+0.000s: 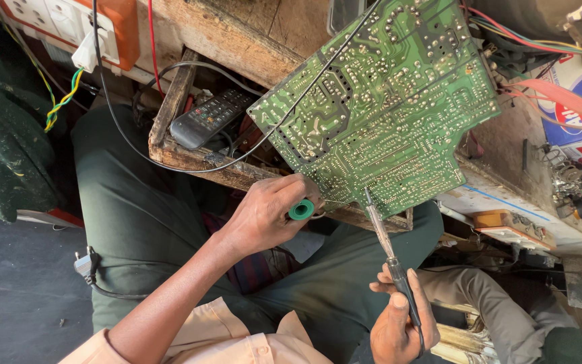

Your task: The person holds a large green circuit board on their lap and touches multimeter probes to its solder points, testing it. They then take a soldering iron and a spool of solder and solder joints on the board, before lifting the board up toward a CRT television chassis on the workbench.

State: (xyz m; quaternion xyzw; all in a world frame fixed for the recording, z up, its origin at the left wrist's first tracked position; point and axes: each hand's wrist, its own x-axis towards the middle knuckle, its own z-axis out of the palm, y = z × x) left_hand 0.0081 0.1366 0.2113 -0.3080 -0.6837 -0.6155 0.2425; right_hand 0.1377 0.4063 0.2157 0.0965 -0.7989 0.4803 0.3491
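A large green circuit board (385, 101), solder side up, leans tilted on the edge of a wooden drawer. My left hand (264, 216) is closed on a small green spool of solder wire (301, 209), and a thin strand runs from it to the board's lower edge. My right hand (399, 323) grips a soldering iron (389, 253) by its dark handle. The iron's tip touches the board near its bottom edge, close to where the solder strand ends.
An open wooden drawer (170, 128) holds a black remote control (210, 116) and cables. An orange and white power strip (82, 27) sits top left. A black cord crosses the board. Cluttered bench with wires and boxes (574, 114) lies right. A loose plug (85, 264) rests on my lap.
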